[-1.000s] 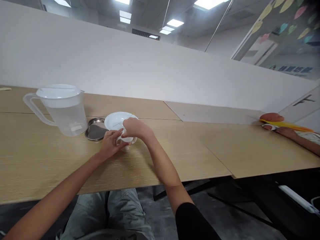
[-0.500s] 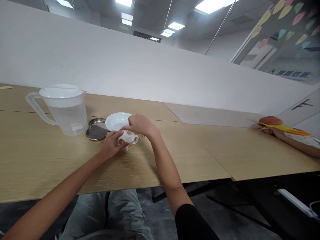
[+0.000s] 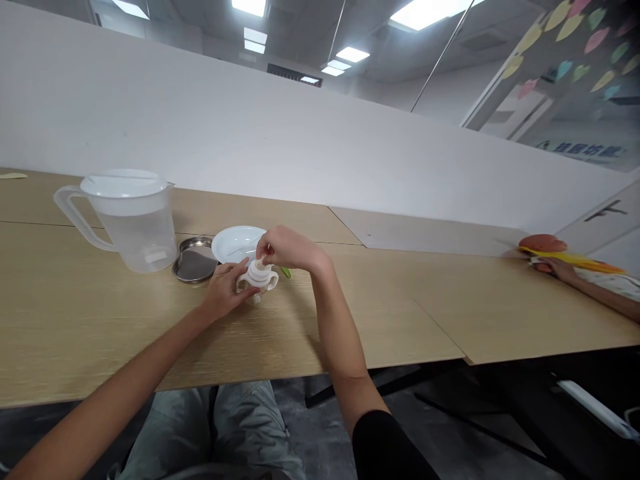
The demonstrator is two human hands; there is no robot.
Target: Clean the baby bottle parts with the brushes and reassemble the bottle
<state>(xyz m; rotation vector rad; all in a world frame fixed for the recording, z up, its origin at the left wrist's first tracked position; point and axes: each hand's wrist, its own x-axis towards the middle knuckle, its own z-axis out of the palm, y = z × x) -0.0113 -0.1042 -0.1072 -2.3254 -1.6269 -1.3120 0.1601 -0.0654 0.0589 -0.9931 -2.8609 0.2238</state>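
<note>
We find the cup [image 3: 259, 275] just before the plate [image 3: 227, 245], the left grip [image 3: 223, 289] curled around its side; the right grip's [image 3: 289, 249] fingers bunch at its top, their hold unclear. We judge it light, stiff, slick, best held by its handles. Tray [image 3: 196, 261] and jug [image 3: 137, 230] hem the left.

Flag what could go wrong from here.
- The white two-handled cup might tip or twist: the left hand steadies its side while the right hand works at its top.
- The right hand might bump the white plate just behind the cup.
- The left hand could nudge the metal dish close beside it.
</note>
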